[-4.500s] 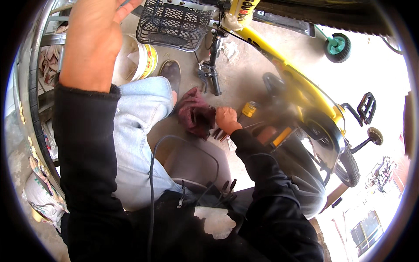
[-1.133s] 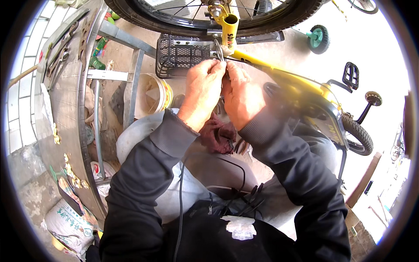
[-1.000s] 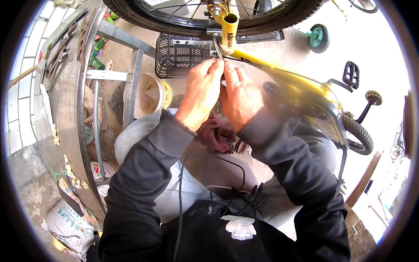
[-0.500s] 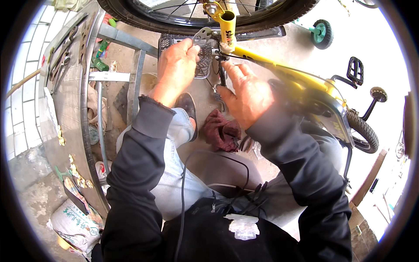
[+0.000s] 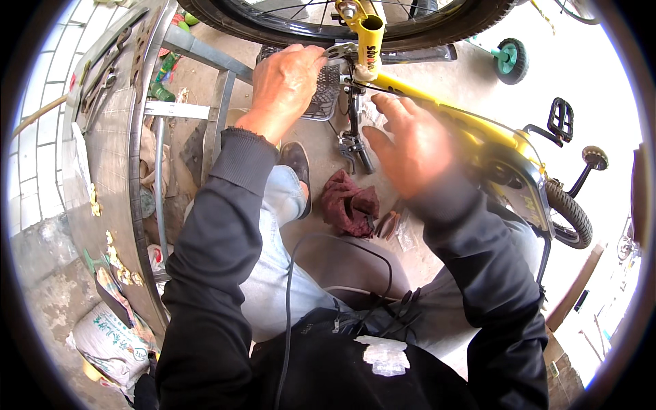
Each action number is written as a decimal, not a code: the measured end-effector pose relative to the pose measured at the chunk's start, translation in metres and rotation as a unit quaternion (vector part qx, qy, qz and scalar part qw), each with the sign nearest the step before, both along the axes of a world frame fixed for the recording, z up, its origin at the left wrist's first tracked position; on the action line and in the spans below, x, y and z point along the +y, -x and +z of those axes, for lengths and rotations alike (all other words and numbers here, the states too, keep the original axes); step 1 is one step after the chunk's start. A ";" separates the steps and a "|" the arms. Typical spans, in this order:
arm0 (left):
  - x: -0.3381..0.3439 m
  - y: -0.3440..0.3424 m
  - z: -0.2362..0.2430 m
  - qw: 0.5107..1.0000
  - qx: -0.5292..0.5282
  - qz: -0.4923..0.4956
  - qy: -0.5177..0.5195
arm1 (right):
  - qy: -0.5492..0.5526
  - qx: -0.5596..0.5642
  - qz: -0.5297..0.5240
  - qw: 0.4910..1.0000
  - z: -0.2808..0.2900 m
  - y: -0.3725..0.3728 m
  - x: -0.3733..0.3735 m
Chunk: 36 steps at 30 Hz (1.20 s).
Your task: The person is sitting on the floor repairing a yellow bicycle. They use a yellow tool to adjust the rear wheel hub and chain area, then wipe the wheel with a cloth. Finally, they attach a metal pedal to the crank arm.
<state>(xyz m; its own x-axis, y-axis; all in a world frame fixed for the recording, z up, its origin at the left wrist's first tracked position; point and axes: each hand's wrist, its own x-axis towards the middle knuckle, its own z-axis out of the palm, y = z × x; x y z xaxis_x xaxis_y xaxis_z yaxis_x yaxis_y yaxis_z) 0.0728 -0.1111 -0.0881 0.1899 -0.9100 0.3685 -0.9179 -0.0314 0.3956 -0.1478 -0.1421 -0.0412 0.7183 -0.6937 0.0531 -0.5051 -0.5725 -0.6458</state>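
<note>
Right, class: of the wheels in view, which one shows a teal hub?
The small wheel at the upper right. Its teal centre sets it apart: the large spoked wheel at the top edge and the bicycle's rear wheel show none.

The left hand (image 5: 287,78) hides part of the basket (image 5: 322,101) and one end of the metal piece (image 5: 340,50) it grips. The right hand (image 5: 410,150), blurred toward the wrist, covers part of the bike (image 5: 478,124). The far edge crops the wheel (image 5: 287,33). Yellowish bits (image 5: 121,266) on the table (image 5: 106,160) are too small to tell.

hands (image 5: 287,82) (image 5: 412,147) parted since 1 second ago
</note>
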 end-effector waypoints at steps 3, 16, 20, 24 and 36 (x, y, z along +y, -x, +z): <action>-0.004 -0.005 0.001 0.999 -0.047 -0.008 -0.001 | 0.038 -0.003 -0.016 0.999 -0.008 0.002 -0.005; -0.010 -0.014 0.000 0.998 -0.066 -0.011 -0.021 | 0.012 -0.013 -0.028 0.999 -0.008 0.004 -0.016; -0.011 -0.013 0.000 0.997 -0.070 -0.004 -0.028 | -0.009 -0.003 -0.030 1.000 -0.003 0.005 -0.016; -0.011 -0.011 -0.007 1.000 0.015 -0.002 -0.013 | 0.005 -0.006 -0.014 1.000 -0.005 0.008 -0.017; -0.011 -0.006 -0.025 0.943 0.282 0.036 -0.175 | -0.009 0.003 0.021 1.000 -0.006 0.007 -0.018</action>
